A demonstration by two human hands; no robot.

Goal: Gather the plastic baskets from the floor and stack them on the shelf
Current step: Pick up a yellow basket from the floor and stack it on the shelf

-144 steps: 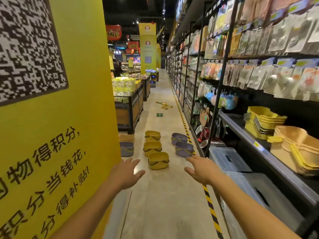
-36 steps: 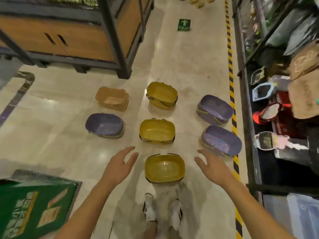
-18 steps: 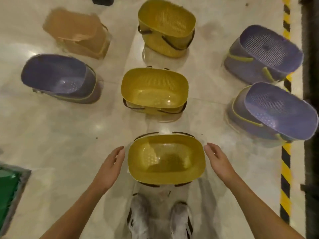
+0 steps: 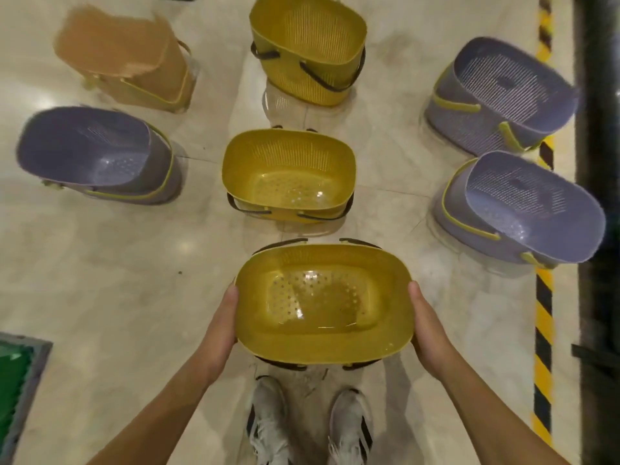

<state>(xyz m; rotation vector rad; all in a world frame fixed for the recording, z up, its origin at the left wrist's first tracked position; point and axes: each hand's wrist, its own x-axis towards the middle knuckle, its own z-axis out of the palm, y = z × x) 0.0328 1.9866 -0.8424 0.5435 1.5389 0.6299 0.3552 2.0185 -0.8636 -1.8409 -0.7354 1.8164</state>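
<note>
Several plastic baskets stand on the pale floor. The nearest yellow basket [image 4: 322, 307] sits right in front of my feet. My left hand [image 4: 221, 327] grips its left end and my right hand [image 4: 427, 327] grips its right end, thumbs up at the rim and the fingers hidden behind the walls. Beyond it a second yellow basket [image 4: 288, 176] and a third [image 4: 308, 48] stand in a line. One purple basket [image 4: 97, 156] is at the left, two more [image 4: 523, 209] [image 4: 503, 95] at the right. A tan basket [image 4: 124, 58] is at the far left.
A black-and-yellow striped floor line [image 4: 543, 313] runs along the right, with the dark base of the shelving [image 4: 597, 162] just past it. A green mat [image 4: 16, 374] lies at the lower left. My grey shoes [image 4: 268, 417] stand below the held basket.
I walked up the aisle and bent over the baskets. Both hands closed in from either side and now grip the ends of the nearest yellow basket.
</note>
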